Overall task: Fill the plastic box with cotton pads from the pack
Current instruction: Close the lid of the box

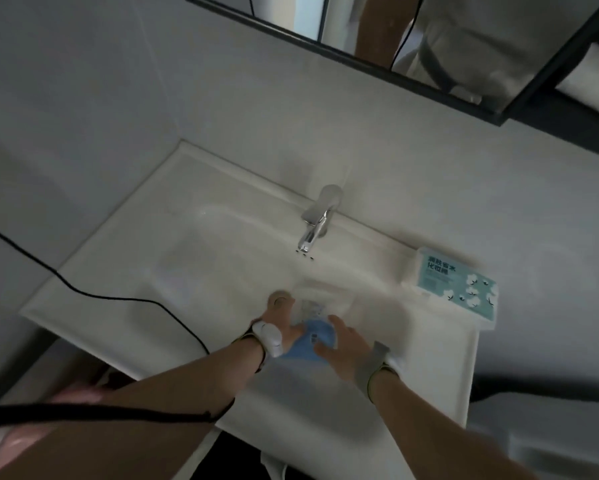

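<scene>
Over the sink basin, both my hands hold a blurred plastic item (pixel 313 327) that is blue near me and clear and white further off; I cannot tell whether it is the box or a pack. My left hand (pixel 278 322) grips its left side, fingers mostly hidden beneath it. My right hand (pixel 346 344) holds the blue end, thumb and fingers spread on it. A teal and white pack of cotton pads (pixel 454 284), printed with cotton flowers, lies on the sink's right rim, well away from both hands.
The white sink (pixel 118 271) fills the middle, with a chrome tap (pixel 317 220) at the back and the drain (pixel 280 301) just beyond my left hand. A black cable (pixel 94 292) crosses the left rim. A black-framed mirror cabinet (pixel 429 46) hangs above.
</scene>
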A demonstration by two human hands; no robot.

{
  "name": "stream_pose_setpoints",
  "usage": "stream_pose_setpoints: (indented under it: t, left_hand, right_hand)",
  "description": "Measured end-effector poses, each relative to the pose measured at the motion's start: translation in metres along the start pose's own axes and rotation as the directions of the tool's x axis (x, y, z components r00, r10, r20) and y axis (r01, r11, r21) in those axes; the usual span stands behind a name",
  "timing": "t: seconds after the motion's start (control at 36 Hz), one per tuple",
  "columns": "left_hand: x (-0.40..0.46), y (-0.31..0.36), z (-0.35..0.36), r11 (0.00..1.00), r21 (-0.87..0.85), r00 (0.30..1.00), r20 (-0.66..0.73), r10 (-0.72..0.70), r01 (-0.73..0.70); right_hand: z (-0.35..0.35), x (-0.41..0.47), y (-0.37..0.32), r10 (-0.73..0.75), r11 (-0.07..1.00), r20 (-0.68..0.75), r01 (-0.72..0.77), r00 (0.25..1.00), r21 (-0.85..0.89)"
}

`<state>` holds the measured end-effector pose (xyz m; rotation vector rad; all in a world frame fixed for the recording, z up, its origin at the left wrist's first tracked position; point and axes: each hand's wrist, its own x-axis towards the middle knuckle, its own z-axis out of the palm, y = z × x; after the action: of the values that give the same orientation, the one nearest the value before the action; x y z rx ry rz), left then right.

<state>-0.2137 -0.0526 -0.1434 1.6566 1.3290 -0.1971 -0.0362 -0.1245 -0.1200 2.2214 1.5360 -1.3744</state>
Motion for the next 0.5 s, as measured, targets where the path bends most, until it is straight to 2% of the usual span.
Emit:
stream_pose_setpoints:
  t: [0.11,0.19,0.36,0.5]
  left_hand:
    - [0.0,-0.003,0.002,0.999,-0.009,0.994,0.108,-0.032,0.033]
    - [0.002,-0.007,0.001,1.0,-0.005,0.99,0.14,-0.025,0.026]
    - [0.006,-0.01,0.002,1.0,0.012,0.992,0.126,0.001,-0.003]
    - [-0.001,-0.005,-0.001,0.997,-0.058,0.997,0.037,0.061,-0.058]
  right_hand:
    - [0.006,0.0,0.0,-0.007,1.0,-0.011,0.007,1.0,0.026]
    - [0.008,0.001,-0.001,0.001,0.998,-0.028,0.001,1.0,0.057]
    - [0.013,-0.003,-0.004,0.004,0.994,-0.094,0.006,0.996,0.112]
    - [0.017,-0.005,0.003,-0.04,0.976,-0.134,0.067,0.99,0.205]
